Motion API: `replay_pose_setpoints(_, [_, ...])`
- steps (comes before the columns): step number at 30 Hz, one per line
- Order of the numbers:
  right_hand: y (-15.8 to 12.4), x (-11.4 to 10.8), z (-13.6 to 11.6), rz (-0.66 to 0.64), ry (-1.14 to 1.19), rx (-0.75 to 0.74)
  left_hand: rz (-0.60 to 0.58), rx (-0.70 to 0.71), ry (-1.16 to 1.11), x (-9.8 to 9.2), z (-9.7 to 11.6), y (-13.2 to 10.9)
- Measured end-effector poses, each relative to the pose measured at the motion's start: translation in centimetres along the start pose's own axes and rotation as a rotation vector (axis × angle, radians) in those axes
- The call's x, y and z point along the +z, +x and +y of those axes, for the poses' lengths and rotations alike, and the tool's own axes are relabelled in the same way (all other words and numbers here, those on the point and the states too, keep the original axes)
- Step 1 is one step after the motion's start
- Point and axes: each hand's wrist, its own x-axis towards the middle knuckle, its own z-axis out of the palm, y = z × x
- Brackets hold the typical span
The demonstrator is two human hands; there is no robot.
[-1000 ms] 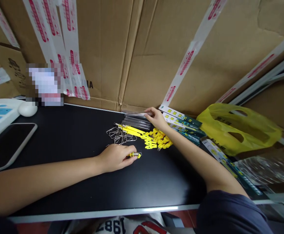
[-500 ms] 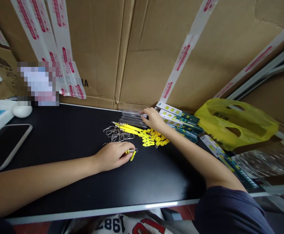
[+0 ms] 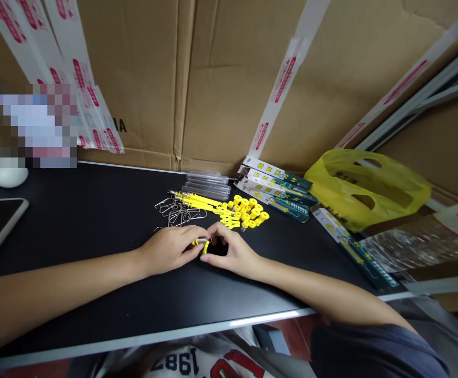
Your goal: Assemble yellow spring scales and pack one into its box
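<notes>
My left hand (image 3: 173, 248) is closed around a yellow spring-scale part (image 3: 201, 241). A metal coil, a small wire loop and a yellow tab (image 3: 205, 247) stick out past its fingertips. My right hand (image 3: 232, 249) curves in from the other side, thumb and fingers meeting at the tab. Just beyond both hands are yellow rods (image 3: 201, 201) with metal ends, a heap of bent wire hooks (image 3: 176, 212), and yellow ring-like caps (image 3: 248, 209) beside small yellow tabs (image 3: 230, 222). Behind them several clear plastic tubes (image 3: 205, 186) lie side by side.
Narrow printed boxes (image 3: 278, 184) are stacked at the right, with another box (image 3: 354, 247) nearer the edge. A yellow plastic bag (image 3: 366, 189) and clear wrapped packaging (image 3: 405, 252) stand beyond. At left lie a phone (image 3: 0, 226) and a white rounded object (image 3: 8, 173). Cardboard (image 3: 216, 105) walls the back.
My right hand has left the clear tubes and come back toward me, to the part in my left hand. The left hand keeps its grip. The view has shifted slightly right.
</notes>
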Motion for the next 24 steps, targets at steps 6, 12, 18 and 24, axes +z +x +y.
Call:
replay_pose_setpoints(6, [-0.1, 0.0, 0.3, 0.051, -0.08, -0.026, -0.001, -0.058, -0.053, -0.3, 0.1, 0.1])
replay_pose_setpoints(12, [-0.4, -0.6, 0.1, 0.064, -0.135, -0.072, 0.054, -0.045, -0.043, -0.5, 0.1, 0.0])
replay_pose_setpoints(18, [-0.6, -0.7, -0.3, 0.015, -0.119, -0.044, 0.077, 0.006, -0.037, -0.5, 0.1, 0.0])
replay_pose_setpoints(24, [-0.8, -1.2, 0.0, 0.068, -0.363, -0.147, 0.101, 0.004, -0.046, -0.5, 0.1, 0.0])
